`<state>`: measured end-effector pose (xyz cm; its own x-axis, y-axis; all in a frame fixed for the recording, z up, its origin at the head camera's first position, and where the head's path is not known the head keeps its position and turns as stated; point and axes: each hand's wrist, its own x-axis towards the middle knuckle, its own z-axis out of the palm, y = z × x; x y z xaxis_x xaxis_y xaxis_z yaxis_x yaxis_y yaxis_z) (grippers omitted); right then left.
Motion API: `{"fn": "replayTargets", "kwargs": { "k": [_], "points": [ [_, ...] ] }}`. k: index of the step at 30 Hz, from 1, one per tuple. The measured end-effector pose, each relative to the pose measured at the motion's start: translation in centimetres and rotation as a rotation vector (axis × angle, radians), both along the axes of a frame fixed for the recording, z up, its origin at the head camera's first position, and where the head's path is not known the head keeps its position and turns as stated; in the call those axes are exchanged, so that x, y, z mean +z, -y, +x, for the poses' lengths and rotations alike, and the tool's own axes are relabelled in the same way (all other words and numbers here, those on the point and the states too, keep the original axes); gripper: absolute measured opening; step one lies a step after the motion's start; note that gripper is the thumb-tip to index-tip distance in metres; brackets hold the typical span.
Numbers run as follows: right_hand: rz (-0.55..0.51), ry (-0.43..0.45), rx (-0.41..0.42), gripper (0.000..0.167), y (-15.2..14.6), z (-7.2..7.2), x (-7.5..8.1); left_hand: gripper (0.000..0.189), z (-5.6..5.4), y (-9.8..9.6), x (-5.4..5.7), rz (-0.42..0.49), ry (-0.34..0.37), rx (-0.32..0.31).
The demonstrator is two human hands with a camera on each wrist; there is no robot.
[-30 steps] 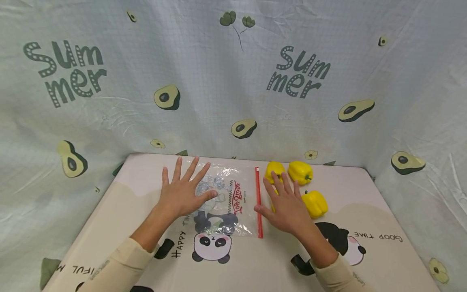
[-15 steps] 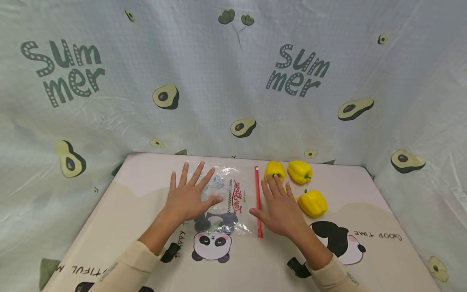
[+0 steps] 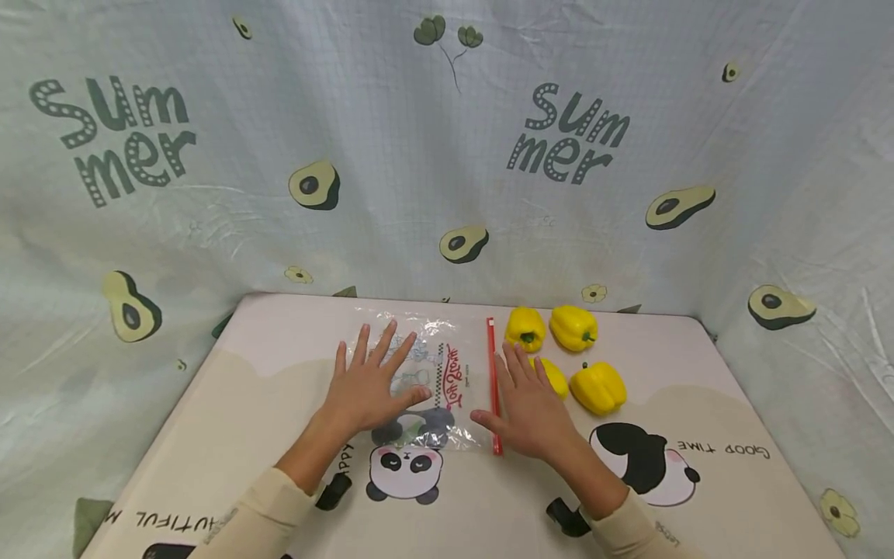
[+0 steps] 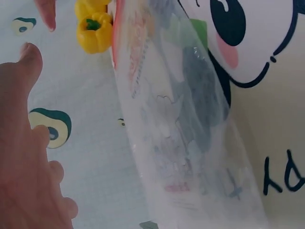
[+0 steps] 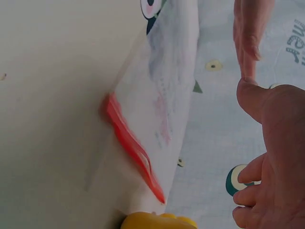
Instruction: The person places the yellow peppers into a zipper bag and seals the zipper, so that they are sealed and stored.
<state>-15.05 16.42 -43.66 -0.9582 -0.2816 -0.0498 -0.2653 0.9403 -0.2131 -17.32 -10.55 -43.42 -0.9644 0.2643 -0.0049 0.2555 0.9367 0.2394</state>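
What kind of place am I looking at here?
Probably a small screened-off tabletop workspace, though the wider room is hidden: an avocado-printed fabric sheet hangs behind a panda-printed table, where yellow peppers and a clear bag lie.

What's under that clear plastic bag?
The table, with part of a printed panda, shows through the bag; spots behind the left hand and right hand cannot be seen.

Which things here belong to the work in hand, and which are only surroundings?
Likely part of the work:
left hand
right hand
red-edged clear bag
four yellow peppers

Only surroundings:
panda-print tabletop
avocado-print cloth behind
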Motion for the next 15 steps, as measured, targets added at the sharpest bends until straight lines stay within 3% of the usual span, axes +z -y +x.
{"fn": "replayTargets", "kwargs": {
  "k": [9, 15],
  "points": [
    [0.016, 0.006, 0.063, 0.106, 0.5, 0.1, -0.8, 0.095, -0.1, -0.3, -1.3, 0.002, -0.014, -0.010],
    [0.044, -0.005, 0.082, 0.105, 0.9, 0.2, -1.6, 0.096, -0.2, -0.8, -2.1, -0.015, 0.026, -0.023]
  ]
}}
